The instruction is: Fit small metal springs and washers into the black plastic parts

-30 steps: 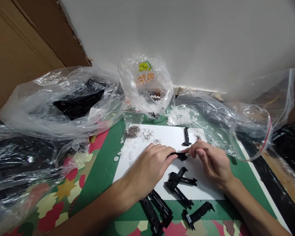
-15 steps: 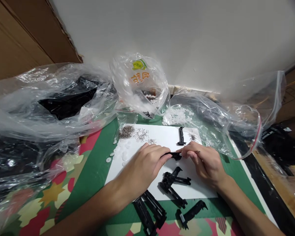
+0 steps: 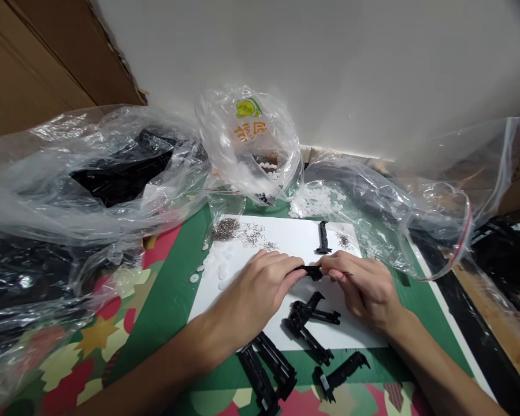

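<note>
Over the white sheet (image 3: 268, 323), my left hand (image 3: 264, 280) pinches the left end of a small black plastic part (image 3: 312, 271) between thumb and fingers. My right hand (image 3: 364, 286) is closed at the right end of that same part. A thin sliver shows by its fingers, too small to name. Just below the hands lies a crossed pile of black plastic parts (image 3: 307, 323). Another black part (image 3: 323, 237) lies above them. Nearer me are two long black parts (image 3: 266, 370) and an angled one (image 3: 342, 375).
Small metal springs (image 3: 226, 229) are heaped at the sheet's upper left, with a smaller heap (image 3: 343, 241) at upper right. White plastic discs (image 3: 219, 266) lie on the left. Clear plastic bags (image 3: 247, 156) stand behind, near white pieces (image 3: 314, 202). A large bag (image 3: 125, 179) bulges at left.
The camera view has shifted slightly, so the scene sits a little further right. Both hands stay on the black plastic part, with the right fingers adjusting slightly at its end.
</note>
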{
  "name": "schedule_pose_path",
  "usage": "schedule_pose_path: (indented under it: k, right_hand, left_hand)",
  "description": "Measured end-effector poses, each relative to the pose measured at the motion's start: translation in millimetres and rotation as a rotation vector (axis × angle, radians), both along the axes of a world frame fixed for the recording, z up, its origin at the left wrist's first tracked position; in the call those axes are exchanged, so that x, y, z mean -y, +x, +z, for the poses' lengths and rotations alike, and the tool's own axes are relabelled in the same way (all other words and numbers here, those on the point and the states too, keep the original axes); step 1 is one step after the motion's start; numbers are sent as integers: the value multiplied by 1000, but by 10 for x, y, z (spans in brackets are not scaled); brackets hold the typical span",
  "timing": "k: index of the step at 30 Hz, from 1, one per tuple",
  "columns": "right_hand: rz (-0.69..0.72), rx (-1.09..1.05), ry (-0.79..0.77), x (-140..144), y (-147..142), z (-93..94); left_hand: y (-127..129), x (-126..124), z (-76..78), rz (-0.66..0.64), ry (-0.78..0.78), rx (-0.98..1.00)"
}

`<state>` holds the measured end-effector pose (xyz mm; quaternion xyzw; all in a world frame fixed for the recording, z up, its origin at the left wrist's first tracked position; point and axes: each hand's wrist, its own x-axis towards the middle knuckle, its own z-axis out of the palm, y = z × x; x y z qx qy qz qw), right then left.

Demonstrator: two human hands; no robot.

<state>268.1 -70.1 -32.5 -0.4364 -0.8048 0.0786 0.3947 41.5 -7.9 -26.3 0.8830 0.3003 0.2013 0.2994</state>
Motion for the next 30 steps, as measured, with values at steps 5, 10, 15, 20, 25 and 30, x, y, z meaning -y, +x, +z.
schedule_pose_path:
  k: [5, 10, 15, 20, 25, 30]
  right_hand:
    - [-1, -2, -10, -7, -13, 26]
    - [10, -16, 13, -12, -17, 17]
    - [3, -40, 24, 14, -8, -16]
    - [-11, -19, 32, 17, -23, -15]
    - [-13, -9, 31, 0, -24, -22]
    - [-19, -135, -35, 14, 1, -48]
  left_hand:
    - [4, 5, -22, 0, -12, 8]
    - [14, 6, 23, -27, -17, -12]
    - [19, 29, 44, -17, -16, -25]
    - [19, 32, 43, -10, -9, -18]
    - [21, 9, 47, -34, 0, -19]
    - [22, 16, 47, -34, 5, -25]
